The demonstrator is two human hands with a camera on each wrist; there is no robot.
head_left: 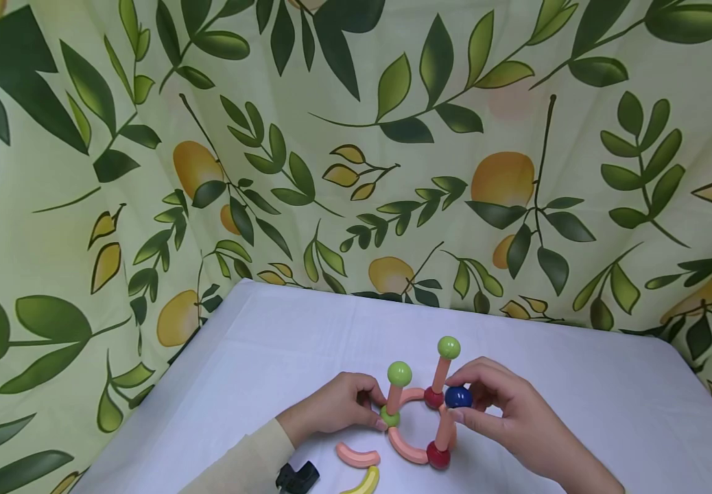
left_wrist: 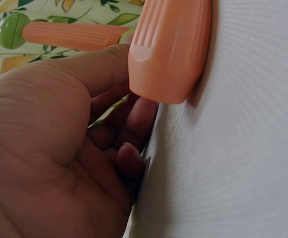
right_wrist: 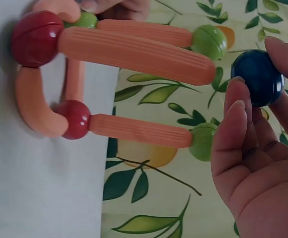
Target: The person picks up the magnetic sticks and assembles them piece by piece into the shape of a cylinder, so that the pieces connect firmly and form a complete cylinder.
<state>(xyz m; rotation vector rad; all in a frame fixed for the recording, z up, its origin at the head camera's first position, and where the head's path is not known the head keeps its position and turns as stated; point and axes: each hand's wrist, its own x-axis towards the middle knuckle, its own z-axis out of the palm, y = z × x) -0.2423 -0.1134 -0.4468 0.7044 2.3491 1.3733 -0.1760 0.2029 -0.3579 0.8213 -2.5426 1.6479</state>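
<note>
Hands (head_left: 504, 405) on ball (head_left: 457, 396), stick toy (head_left: 418, 412)

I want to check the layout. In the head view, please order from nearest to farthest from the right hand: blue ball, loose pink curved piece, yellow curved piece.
1. Round blue ball, pinched in the right hand.
2. Loose pink curved plastic piece, left of the structure.
3. Yellow curved plastic piece, at the bottom edge.

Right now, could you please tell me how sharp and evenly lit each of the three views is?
Head view: soft, even light, all sharp, faint shadows on the white cloth. Left wrist view: the left hand and peach curved piece fill the frame, slightly soft, with a dark shadow beside the piece. Right wrist view: crisp, small glare on the blue ball.
</note>
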